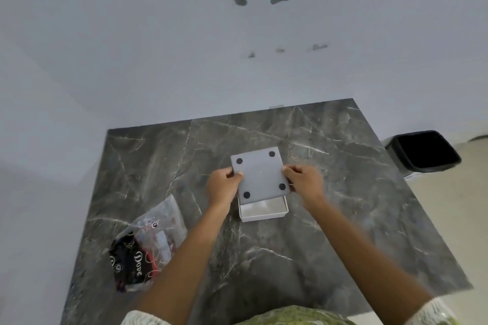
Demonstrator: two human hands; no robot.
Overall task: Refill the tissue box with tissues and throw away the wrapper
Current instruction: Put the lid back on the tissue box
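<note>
The light on my marble table (264,258) is soft and even, with only faint shadows and no hard glare. Everything looks slightly smeared; my forearms blur toward the near edge of the table, and its edges bow from wide-angle distortion.

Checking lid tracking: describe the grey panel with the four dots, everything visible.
The grey panel is a flat square with rounded corners, matte, plastic-looking, with four dark round pads near its corners. The left hand and right hand pinch its opposite edges, holding it tilted over the open white box, covering the box's far part.
</note>
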